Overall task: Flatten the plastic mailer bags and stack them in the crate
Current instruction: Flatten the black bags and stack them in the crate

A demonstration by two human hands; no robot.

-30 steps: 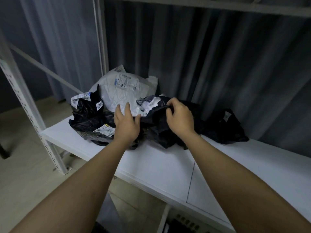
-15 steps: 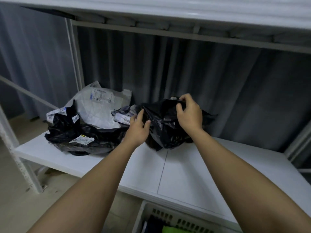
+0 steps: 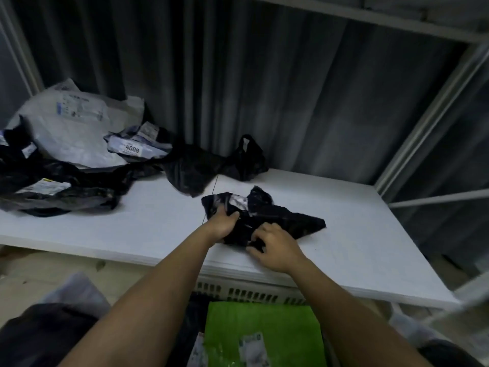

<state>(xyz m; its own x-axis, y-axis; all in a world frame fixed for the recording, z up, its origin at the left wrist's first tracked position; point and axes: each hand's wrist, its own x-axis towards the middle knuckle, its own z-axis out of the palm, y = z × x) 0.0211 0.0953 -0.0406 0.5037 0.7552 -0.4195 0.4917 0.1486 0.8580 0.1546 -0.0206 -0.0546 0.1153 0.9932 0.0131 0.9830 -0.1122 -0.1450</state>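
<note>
A crumpled black mailer bag [image 3: 291, 221] with a pale label lies on the white shelf board [image 3: 370, 247]. My left hand [image 3: 221, 223] grips its left edge, fingers curled into the plastic. At the bag's near edge my right hand [image 3: 275, 246] pinches it with bent fingers. Below the shelf stands a white slotted crate [image 3: 254, 294] with a green mailer [image 3: 264, 329] lying flat in it. More mailers wait at the back left: a white one [image 3: 68, 128], a heap of black ones [image 3: 66, 186] and another black bag [image 3: 211, 165].
Grey curtains hang behind the shelf. White metal uprights stand at the far left and right [image 3: 434, 112], and an upper shelf [image 3: 397, 19] crosses overhead. A light floor shows at lower left.
Both hands pulled the black bag off the heap and brought it down and rightward onto the bare shelf board. The view has tilted down, so the crate shows more fully.
</note>
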